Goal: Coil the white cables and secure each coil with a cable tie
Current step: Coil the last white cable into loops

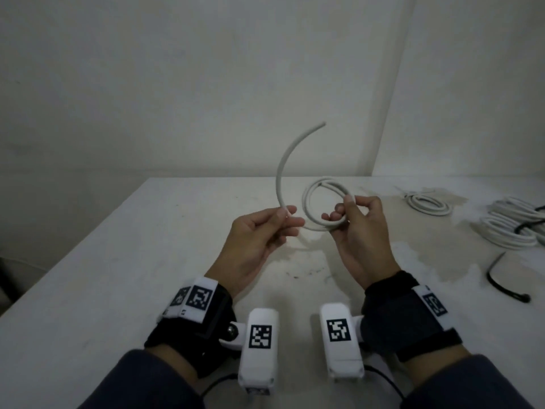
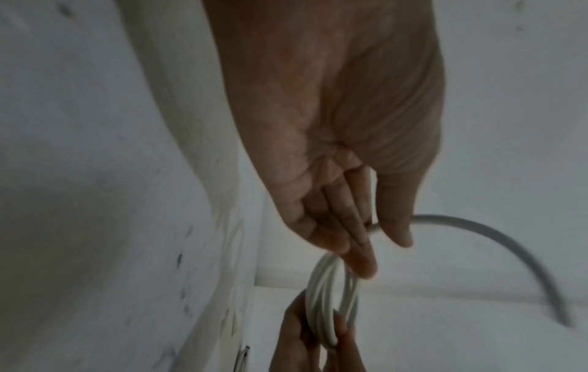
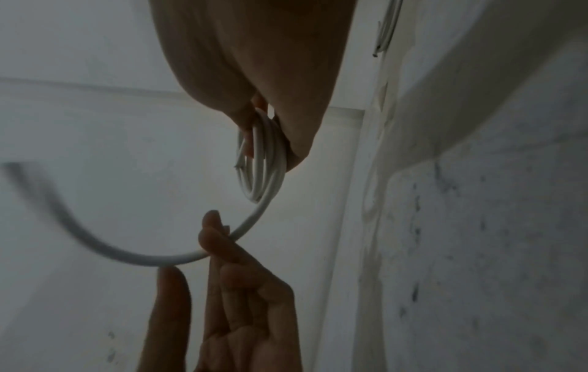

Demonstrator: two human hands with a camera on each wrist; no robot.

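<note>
We hold one white cable [image 1: 323, 202] above the table [image 1: 118, 261] — most of it already wound into a small coil [image 1: 312, 215]. Our right hand [image 1: 358, 228] grips that coil on its right side, thumb over the turns and fingers curled through the ring. Our left hand [image 1: 262, 231] pinches the loose tail [image 1: 284, 160] just left of the coil, thumb against fingertips.

The coming move turns on that tail: from the left hand's pinch it arcs up and away from us, then bends over to the right, its free end above the coil and well clear of it. So the remaining length lies on the left hand's side, and we judge that hand must sweep it round onto the ring held by the right.

By count: one cable in hand; at the table's right, one smaller coil [image 1: 427, 203] and a larger pile of coiled cable [image 1: 513, 228], whose number we cannot tell. One black tie [image 1: 501, 283] lies loose near the right edge — other dark ties seem to bind the pile.
</note>
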